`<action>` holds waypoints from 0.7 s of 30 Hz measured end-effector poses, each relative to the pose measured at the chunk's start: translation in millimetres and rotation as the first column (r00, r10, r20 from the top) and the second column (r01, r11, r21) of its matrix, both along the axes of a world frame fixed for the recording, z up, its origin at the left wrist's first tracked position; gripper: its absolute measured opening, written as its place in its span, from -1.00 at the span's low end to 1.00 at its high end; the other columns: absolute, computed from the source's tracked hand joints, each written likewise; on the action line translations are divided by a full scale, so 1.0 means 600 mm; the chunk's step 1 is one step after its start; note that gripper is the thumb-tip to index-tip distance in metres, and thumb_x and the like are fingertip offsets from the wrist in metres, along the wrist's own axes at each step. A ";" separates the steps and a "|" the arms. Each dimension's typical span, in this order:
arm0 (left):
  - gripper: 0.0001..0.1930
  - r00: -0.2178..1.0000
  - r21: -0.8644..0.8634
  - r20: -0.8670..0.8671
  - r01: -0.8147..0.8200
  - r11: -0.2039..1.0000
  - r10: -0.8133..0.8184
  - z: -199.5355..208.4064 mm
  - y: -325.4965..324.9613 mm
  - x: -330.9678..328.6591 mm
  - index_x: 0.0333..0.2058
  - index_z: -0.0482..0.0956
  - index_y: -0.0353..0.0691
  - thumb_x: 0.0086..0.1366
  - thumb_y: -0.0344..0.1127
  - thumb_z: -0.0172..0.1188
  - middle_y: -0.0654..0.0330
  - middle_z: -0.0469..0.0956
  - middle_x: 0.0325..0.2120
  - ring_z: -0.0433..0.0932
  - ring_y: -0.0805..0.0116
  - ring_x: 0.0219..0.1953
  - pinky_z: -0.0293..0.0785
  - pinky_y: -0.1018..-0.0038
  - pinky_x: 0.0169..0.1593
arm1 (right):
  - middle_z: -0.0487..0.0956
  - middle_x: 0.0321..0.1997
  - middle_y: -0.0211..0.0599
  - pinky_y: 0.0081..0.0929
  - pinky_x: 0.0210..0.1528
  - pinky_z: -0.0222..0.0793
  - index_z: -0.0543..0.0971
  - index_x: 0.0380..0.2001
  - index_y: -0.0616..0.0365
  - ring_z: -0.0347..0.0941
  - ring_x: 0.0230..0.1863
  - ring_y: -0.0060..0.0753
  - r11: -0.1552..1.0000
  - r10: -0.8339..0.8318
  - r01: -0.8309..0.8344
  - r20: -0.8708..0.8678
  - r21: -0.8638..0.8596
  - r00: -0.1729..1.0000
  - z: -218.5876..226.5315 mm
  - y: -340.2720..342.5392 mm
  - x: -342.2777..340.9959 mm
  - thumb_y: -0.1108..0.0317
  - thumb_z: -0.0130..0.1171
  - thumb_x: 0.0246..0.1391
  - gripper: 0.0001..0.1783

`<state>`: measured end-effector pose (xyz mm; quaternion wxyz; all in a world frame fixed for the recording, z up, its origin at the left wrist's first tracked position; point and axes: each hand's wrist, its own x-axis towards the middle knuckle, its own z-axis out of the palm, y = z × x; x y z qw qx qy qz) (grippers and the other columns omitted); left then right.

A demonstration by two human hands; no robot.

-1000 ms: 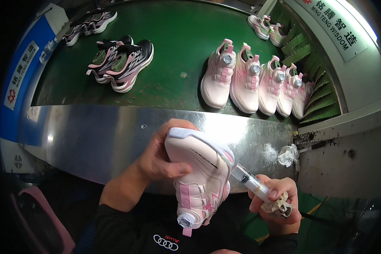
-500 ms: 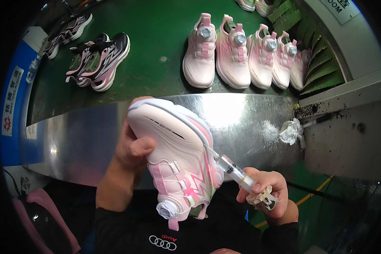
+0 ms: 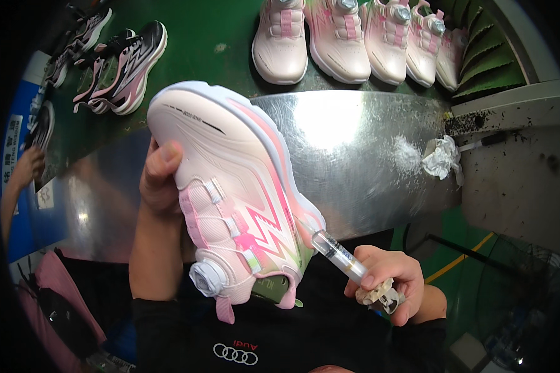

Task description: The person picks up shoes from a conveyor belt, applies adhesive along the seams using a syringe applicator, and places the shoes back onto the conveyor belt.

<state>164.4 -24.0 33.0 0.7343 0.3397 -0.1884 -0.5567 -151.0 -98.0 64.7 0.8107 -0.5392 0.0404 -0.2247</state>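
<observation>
A pale pink sneaker [image 3: 230,149] with a white dial and pink pull tabs is held up in front of me, its toe pointing away to the upper left. My left hand [image 3: 160,177] grips it by the forefoot, thumb on the upper and the other fingers hidden behind the shoe. Between the fingers of my right hand [image 3: 392,280] is a clear syringe [image 3: 339,256], its tip at the seam between upper and sole near the heel. A crumpled whitish wad [image 3: 379,297] is also in that hand, around the syringe's rear end.
Several similar pink sneakers [image 3: 339,46] stand in a row on the green surface beyond the metal worktop [image 3: 354,155]. Black-and-pink sneakers [image 3: 127,68] lie at the far left. A crumpled white tissue [image 3: 442,156] and white powder [image 3: 407,154] are at right. Another person's hand [image 3: 31,165] holds a dark shoe.
The sneaker has come closer and shifted left. The syringe tip has moved along the sole seam from midfoot toward the heel. Another person's hand has appeared at the left edge.
</observation>
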 end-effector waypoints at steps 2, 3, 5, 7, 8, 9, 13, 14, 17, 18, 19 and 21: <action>-0.38 1.000 -0.028 -0.004 0.028 0.999 -0.028 -0.007 -0.003 0.002 0.06 0.28 -0.42 0.06 -0.17 0.14 -0.07 0.48 -0.11 0.53 0.13 -0.10 0.48 0.29 0.00 | 0.59 -0.28 -0.22 -0.53 -0.35 0.15 0.49 -0.09 0.31 0.30 -0.36 -0.44 1.000 -0.007 0.007 0.000 -0.029 1.000 -0.005 0.008 -0.007 0.00 0.36 -0.13 -0.34; -0.38 0.998 -0.044 -0.041 0.035 0.998 -0.037 -0.006 -0.007 0.001 0.06 0.28 -0.42 0.07 -0.17 0.13 -0.07 0.48 -0.11 0.53 0.13 -0.10 0.48 0.28 0.00 | 0.59 -0.28 -0.24 -0.52 -0.35 0.14 0.50 -0.10 0.30 0.30 -0.39 -0.43 0.999 -0.023 0.023 0.000 -0.041 1.000 -0.007 0.011 -0.010 -0.01 0.35 -0.12 -0.35; -0.40 0.989 -0.105 -0.077 0.119 0.987 -0.127 -0.006 -0.010 0.009 0.06 0.28 -0.42 0.11 -0.15 0.12 -0.09 0.47 -0.09 0.51 0.11 -0.07 0.45 0.26 0.03 | 0.59 -0.29 -0.24 -0.51 -0.35 0.14 0.50 -0.10 0.30 0.32 -0.40 -0.42 0.999 -0.027 0.027 -0.007 -0.046 1.000 -0.008 0.016 -0.018 -0.02 0.34 -0.12 -0.36; -0.40 0.985 -0.067 -0.131 0.104 0.992 -0.112 -0.008 -0.011 0.003 0.06 0.28 -0.41 0.12 -0.13 0.12 -0.08 0.47 -0.09 0.51 0.12 -0.06 0.45 0.26 0.03 | 0.59 -0.30 -0.24 -0.50 -0.36 0.14 0.50 -0.11 0.30 0.35 -0.41 -0.41 0.998 -0.030 0.029 -0.010 -0.048 1.000 -0.007 0.023 -0.026 -0.02 0.34 -0.11 -0.36; -0.40 0.979 -0.041 -0.181 0.089 0.995 -0.095 -0.010 -0.012 0.000 0.06 0.29 -0.40 0.13 -0.11 0.11 -0.07 0.47 -0.08 0.50 0.13 -0.06 0.44 0.27 0.03 | 0.60 -0.31 -0.24 -0.50 -0.36 0.14 0.51 -0.11 0.29 0.37 -0.41 -0.40 0.997 -0.037 0.037 0.002 -0.062 0.999 -0.009 0.025 -0.030 -0.03 0.33 -0.11 -0.36; -0.40 0.979 -0.033 -0.181 0.091 0.995 -0.095 -0.011 -0.012 -0.002 0.06 0.29 -0.40 0.13 -0.11 0.11 -0.07 0.47 -0.08 0.50 0.13 -0.06 0.44 0.27 0.03 | 0.60 -0.31 -0.24 -0.49 -0.36 0.14 0.51 -0.11 0.29 0.40 -0.41 -0.39 0.996 -0.045 0.046 0.014 -0.076 0.999 -0.011 0.028 -0.033 -0.04 0.32 -0.10 -0.36; -0.40 0.977 -0.085 -0.204 0.046 0.995 -0.062 -0.020 -0.013 -0.014 0.06 0.30 -0.39 0.14 -0.08 0.10 -0.06 0.47 -0.09 0.50 0.14 -0.06 0.44 0.27 0.03 | 0.60 -0.32 -0.25 -0.48 -0.36 0.14 0.51 -0.12 0.29 0.42 -0.41 -0.38 0.993 -0.047 0.047 0.002 -0.104 0.999 -0.025 0.031 -0.047 -0.06 0.31 -0.10 -0.36; -0.40 0.976 -0.099 -0.210 0.037 0.994 -0.057 -0.021 -0.014 -0.016 0.06 0.30 -0.38 0.14 -0.08 0.10 -0.05 0.47 -0.09 0.50 0.14 -0.06 0.44 0.28 0.03 | 0.60 -0.32 -0.25 -0.48 -0.36 0.14 0.51 -0.12 0.29 0.42 -0.41 -0.37 0.993 -0.052 0.052 0.001 -0.105 0.999 -0.029 0.032 -0.050 -0.06 0.31 -0.10 -0.36; -0.40 0.978 -0.024 -0.195 0.068 0.997 -0.072 -0.008 -0.018 -0.004 0.06 0.31 -0.36 0.15 -0.05 0.09 -0.04 0.48 -0.09 0.50 0.15 -0.07 0.44 0.28 0.01 | 0.59 -0.32 -0.24 -0.47 -0.37 0.14 0.52 -0.13 0.29 0.41 -0.41 -0.37 0.992 -0.067 0.067 0.003 -0.110 0.998 -0.039 0.035 -0.058 -0.06 0.31 -0.10 -0.36; -0.41 0.980 0.060 -0.178 0.103 0.993 -0.091 -0.003 -0.020 0.000 0.05 0.32 -0.35 0.15 -0.04 0.09 -0.03 0.48 -0.09 0.50 0.16 -0.08 0.44 0.29 0.00 | 0.59 -0.32 -0.24 -0.47 -0.38 0.14 0.52 -0.13 0.29 0.41 -0.41 -0.36 0.990 -0.073 0.073 0.003 -0.120 0.997 -0.042 0.035 -0.060 -0.06 0.31 -0.11 -0.36; -0.41 0.979 0.063 -0.178 0.111 0.992 -0.098 -0.004 -0.023 -0.003 0.05 0.32 -0.35 0.15 -0.04 0.09 -0.03 0.48 -0.09 0.50 0.16 -0.08 0.44 0.29 0.00 | 0.59 -0.32 -0.24 -0.47 -0.38 0.14 0.52 -0.13 0.29 0.41 -0.41 -0.36 0.990 -0.081 0.081 0.004 -0.117 0.997 -0.044 0.035 -0.061 -0.06 0.31 -0.11 -0.36; -0.42 0.977 0.125 -0.214 0.041 0.991 -0.014 -0.003 -0.018 -0.009 0.05 0.32 -0.33 0.15 -0.04 0.08 -0.02 0.48 -0.10 0.50 0.16 -0.09 0.45 0.28 0.00 | 0.59 -0.32 -0.23 -0.46 -0.38 0.14 0.52 -0.14 0.29 0.40 -0.42 -0.35 0.989 -0.074 0.076 0.017 -0.126 0.997 -0.049 0.037 -0.060 -0.05 0.32 -0.11 -0.36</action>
